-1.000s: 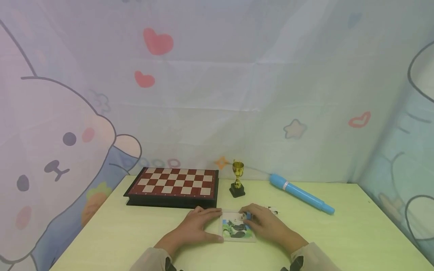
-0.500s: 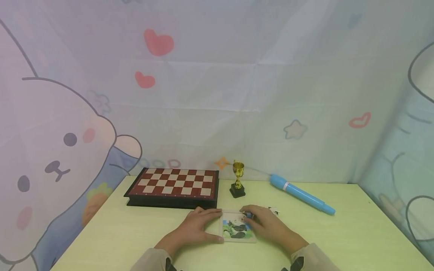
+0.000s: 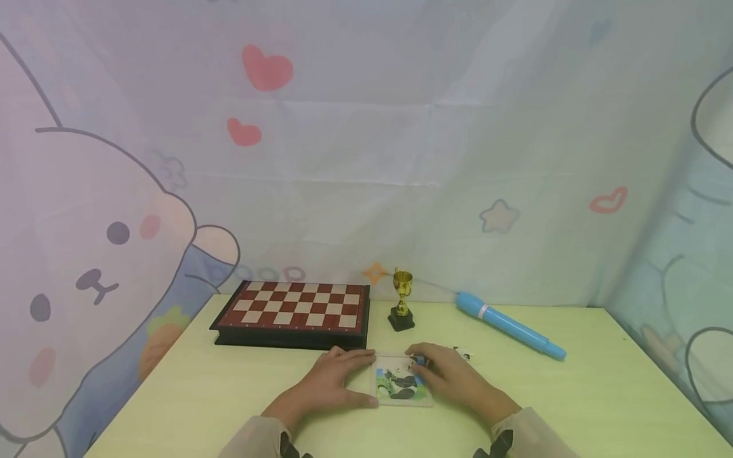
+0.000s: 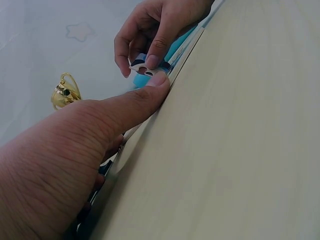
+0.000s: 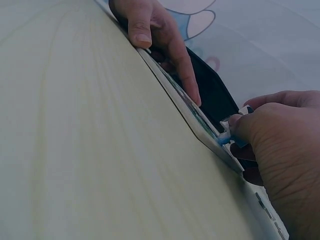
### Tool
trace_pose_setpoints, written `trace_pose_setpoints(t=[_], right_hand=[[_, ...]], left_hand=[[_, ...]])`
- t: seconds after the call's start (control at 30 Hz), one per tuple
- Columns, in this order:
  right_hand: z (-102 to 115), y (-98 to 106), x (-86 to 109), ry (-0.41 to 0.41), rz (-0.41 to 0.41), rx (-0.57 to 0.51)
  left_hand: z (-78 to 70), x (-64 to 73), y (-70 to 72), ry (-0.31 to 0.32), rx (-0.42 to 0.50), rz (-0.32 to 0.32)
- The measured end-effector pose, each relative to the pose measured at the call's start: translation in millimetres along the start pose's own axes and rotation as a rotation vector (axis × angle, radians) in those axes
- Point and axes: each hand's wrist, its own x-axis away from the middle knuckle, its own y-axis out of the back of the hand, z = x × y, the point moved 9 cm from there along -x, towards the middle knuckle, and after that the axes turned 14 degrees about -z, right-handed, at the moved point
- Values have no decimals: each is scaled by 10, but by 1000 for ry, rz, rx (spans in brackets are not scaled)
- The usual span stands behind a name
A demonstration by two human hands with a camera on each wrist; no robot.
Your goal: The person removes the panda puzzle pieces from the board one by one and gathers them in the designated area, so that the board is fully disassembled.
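A jigsaw puzzle tray (image 3: 399, 404) with a panda picture lies flat on the table, between my two hands. My left hand (image 3: 329, 385) rests at its left side, thumb at the near corner and forefinger at the far one, both fairly straight. Over the tray's far right part, my right hand (image 3: 455, 376) pinches a puzzle piece (image 4: 142, 65) between thumb and fingers. In the left wrist view that piece is held tilted, above the tray. The right wrist view shows the piece partly hidden by my right hand (image 5: 287, 137).
Another puzzle piece (image 3: 462, 352) lies beyond my right hand. A chessboard box (image 3: 292, 312) stands at the back left. Beside it is a small gold trophy cup (image 3: 402, 299), and a blue marker-shaped object (image 3: 509, 326) lies at the back right. A printed cloth hangs behind the table.
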Motion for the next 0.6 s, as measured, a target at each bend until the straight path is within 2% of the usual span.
trace_pose_setpoints(t=[0.6], right_hand=[[6, 23, -9, 2, -17, 6]], left_hand=[[1, 1, -1, -3, -3, -1]])
